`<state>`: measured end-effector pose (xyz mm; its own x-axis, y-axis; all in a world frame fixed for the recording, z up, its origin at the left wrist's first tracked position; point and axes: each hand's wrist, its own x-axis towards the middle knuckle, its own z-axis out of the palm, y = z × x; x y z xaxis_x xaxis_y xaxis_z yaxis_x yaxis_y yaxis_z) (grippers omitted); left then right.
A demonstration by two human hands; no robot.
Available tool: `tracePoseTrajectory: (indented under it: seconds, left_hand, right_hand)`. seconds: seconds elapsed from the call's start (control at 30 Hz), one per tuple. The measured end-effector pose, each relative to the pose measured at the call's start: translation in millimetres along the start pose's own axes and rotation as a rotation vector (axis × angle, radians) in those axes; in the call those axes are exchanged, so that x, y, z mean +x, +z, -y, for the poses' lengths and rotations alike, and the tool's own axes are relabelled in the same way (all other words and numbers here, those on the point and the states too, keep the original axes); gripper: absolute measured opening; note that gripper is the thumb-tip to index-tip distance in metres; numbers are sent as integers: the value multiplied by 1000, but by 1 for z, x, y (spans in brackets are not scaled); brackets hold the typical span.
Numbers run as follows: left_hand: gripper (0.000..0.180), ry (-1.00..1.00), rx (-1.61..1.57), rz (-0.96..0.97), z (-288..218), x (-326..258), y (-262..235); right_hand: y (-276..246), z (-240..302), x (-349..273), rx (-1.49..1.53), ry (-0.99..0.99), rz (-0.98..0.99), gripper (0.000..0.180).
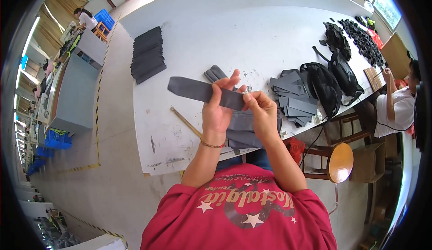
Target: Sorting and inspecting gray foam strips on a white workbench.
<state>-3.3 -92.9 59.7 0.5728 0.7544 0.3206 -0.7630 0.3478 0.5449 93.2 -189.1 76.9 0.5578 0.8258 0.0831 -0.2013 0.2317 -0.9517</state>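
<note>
A dark grey fabric strip [191, 89] with a tapered left end is held up above the white table. My left hand [215, 115] grips its middle, thumb in front and some fingers stretched out behind. At the strip's right end my right hand [264, 114] pinches it between thumb and fingers. Below my hands, grey fabric pieces [243, 138] lie in a pile near the table's front edge, partly hidden by my hands. A folded grey strip [215, 73] rests just beyond my left hand. Beside my left wrist lies a thin wooden stick [185, 121].
On the white table [193, 34], a stack of dark fabric pieces [148, 54] sits far left. To the right are flat grey pieces [294, 98], black bags [325, 88] and heaps of small black pieces [360, 41]. A wooden stool [340, 162] stands near a seated co-worker [396, 104].
</note>
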Motion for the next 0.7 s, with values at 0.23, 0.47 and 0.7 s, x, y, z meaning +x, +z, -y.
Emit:
tracePoseTrajectory:
  seconds: [0.23,0.47,0.7]
  left_hand:
    - [33,-25,-35,48,3,6,-2]
    - [35,-90,-150,53,14,2,-1]
    - [42,42,100,40,-2,0,-1]
  right_hand:
    - [0,-3,-3,-79,73,113,14]
    - [-10,15,-4,-77,109,90,14]
    - [-10,9,-7,-455,-419,-42,8]
